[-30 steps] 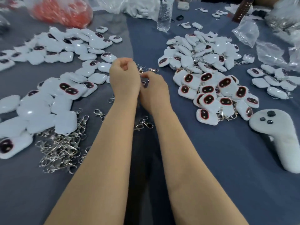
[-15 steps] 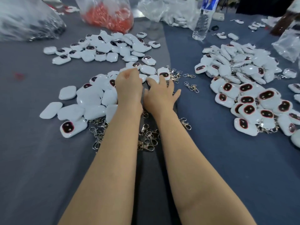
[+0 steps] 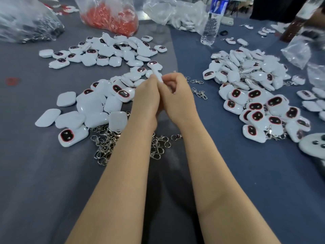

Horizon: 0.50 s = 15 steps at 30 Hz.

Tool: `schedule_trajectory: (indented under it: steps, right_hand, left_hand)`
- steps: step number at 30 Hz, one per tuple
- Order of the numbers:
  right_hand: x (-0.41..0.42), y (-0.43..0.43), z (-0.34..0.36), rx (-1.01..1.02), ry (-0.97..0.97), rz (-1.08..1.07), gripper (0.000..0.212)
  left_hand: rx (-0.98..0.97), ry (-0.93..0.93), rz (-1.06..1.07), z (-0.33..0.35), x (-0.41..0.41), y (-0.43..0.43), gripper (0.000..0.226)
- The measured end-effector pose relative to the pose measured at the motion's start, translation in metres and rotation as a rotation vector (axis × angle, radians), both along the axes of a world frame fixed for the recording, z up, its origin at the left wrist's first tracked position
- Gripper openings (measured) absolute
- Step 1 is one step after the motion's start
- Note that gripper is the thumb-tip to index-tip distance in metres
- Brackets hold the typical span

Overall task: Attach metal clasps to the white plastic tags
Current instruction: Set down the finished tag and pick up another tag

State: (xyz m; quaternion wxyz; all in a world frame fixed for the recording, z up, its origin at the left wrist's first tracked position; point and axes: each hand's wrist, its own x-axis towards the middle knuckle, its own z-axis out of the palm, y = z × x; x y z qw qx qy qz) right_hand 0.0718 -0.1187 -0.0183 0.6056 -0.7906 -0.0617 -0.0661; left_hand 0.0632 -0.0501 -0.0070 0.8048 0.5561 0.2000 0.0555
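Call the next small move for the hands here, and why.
Probably the right hand lets go and picks the loose clasp lying just beside it, while the left hand holds the white tag: both hands grip the tag now, and no clasp shows on it.

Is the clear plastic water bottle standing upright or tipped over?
Upright: the clear plastic water bottle stands on its base on the grey-blue tablecloth; its cap is cropped out.

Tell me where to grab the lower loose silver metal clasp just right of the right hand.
Pinch the silver metal clasp by its thicker hook body, from above: it lies flat on the blue cloth, apart from other clasps.
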Motion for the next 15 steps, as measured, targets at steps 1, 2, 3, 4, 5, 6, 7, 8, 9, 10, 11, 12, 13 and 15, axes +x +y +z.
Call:
schedule_trajectory:
  steps: [1,2,3,4,5,6,7,8,9,10,11,12,13,15]
  right_hand:
    - [-0.002,-0.005,0.000,-0.013,0.010,0.033,0.004]
    - [-0.003,-0.009,-0.002,-0.037,-0.004,0.038,0.008]
    - [-0.005,-0.013,-0.005,-0.078,-0.037,0.021,0.014]
    - [-0.006,-0.016,-0.009,-0.161,-0.074,-0.010,0.017]
    - [-0.006,-0.017,-0.014,-0.274,-0.093,-0.033,0.017]
    - [-0.006,-0.017,-0.018,-0.412,-0.089,-0.049,0.022]
    - [-0.005,-0.016,-0.023,-0.552,-0.063,-0.047,0.031]
    - [-0.005,-0.014,-0.026,-0.673,-0.031,-0.033,0.038]
    - [-0.004,-0.013,-0.028,-0.762,-0.013,-0.019,0.040]
    - [-0.003,-0.013,-0.029,-0.830,-0.009,-0.002,0.040]
    - [-0.004,-0.013,-0.029,-0.886,-0.013,0.016,0.040]
    - [-0.004,-0.014,-0.029,-0.925,-0.023,0.024,0.040]
    - [-0.005,-0.015,-0.028,-0.940,-0.038,0.017,0.037]
    - [-0.006,-0.019,-0.027,-0.904,-0.068,-0.016,0.028]
  left_hand:
    - [-0.014,-0.011,-0.005,-0.001,-0.002,0.000,0.030]
    - [-0.011,-0.023,-0.004,-0.002,-0.004,0.000,0.026]
    - [-0.013,-0.043,0.017,-0.005,-0.007,0.001,0.018]
    - [-0.024,-0.056,0.052,-0.007,-0.009,0.002,0.014]
    - [-0.029,-0.059,0.096,-0.011,-0.012,0.002,0.017]
    - [-0.028,-0.058,0.130,-0.015,-0.014,0.004,0.021]
    - [-0.014,-0.054,0.150,-0.018,-0.016,0.005,0.024]
    - [-0.007,-0.049,0.159,-0.021,-0.018,0.007,0.026]
    - [-0.017,-0.047,0.164,-0.022,-0.019,0.008,0.027]
    - [-0.037,-0.051,0.177,-0.023,-0.019,0.010,0.028]
    - [-0.043,-0.060,0.200,-0.022,-0.019,0.012,0.029]
    - [-0.040,-0.075,0.221,-0.021,-0.018,0.013,0.029]
    - [-0.041,-0.088,0.236,-0.020,-0.018,0.014,0.028]
    - [-0.081,-0.092,0.247,-0.020,-0.017,0.013,0.033]
